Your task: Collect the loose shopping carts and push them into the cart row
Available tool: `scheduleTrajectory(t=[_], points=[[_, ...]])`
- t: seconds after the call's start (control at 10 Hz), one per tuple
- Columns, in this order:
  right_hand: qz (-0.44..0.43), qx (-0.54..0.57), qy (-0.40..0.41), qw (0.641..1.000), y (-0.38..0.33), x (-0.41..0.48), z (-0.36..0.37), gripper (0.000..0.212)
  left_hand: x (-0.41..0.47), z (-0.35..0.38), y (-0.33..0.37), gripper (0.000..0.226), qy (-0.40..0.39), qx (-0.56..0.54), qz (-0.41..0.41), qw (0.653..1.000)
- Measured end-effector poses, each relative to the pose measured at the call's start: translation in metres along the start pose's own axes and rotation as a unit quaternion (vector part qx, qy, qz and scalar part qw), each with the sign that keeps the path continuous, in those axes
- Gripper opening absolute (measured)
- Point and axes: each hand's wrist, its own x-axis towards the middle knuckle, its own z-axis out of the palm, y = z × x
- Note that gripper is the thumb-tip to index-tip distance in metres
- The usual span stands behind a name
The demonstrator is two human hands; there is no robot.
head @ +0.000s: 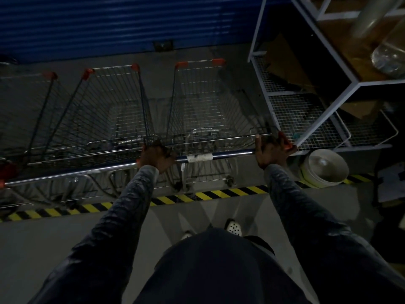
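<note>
Three wire shopping carts with orange corner caps stand side by side against a blue shutter wall. The right cart is directly in front of me, its blue handle bar wrapped in white tape near the middle. My left hand is closed over the bar's left end. My right hand rests on the bar's right end with its fingers partly spread. The middle cart stands close to its left, and a third cart is at the far left, cut off by the frame edge.
A white-framed wire shelf rack stands immediately right of the cart, holding cardboard and clutter. A white bucket sits on the floor below it. Yellow-black hazard tape runs across the floor under the cart wheels. My feet are just behind it.
</note>
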Motion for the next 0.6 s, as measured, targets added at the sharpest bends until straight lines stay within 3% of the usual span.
scheduleTrajectory(t=[0.1, 0.2, 0.4, 0.5, 0.6], points=[[0.006, -0.018, -0.008, 1.000, -0.001, 0.003, 0.004, 0.083, 0.006, -0.002, 0.003, 0.051, -0.003, -0.025, -0.028, 0.999], [0.006, -0.021, 0.000, 1.000, 0.001, 0.004, 0.007, 0.086, 0.003, 0.004, 0.008, 0.051, 0.009, 0.038, -0.026, 0.999], [-0.014, 0.010, 0.088, 0.996, -0.009, -0.010, 0.006, 0.055, 0.002, -0.002, 0.011, 0.041, -0.047, 0.009, -0.068, 0.997], [-0.041, -0.020, 0.049, 0.998, -0.015, -0.011, 0.014, 0.068, 0.011, -0.011, 0.013, 0.045, -0.092, -0.049, -0.114, 0.988], [-0.099, -0.042, -0.025, 0.994, -0.039, 0.003, 0.011, 0.070, 0.028, -0.026, 0.014, 0.067, -0.122, -0.084, -0.064, 0.987]])
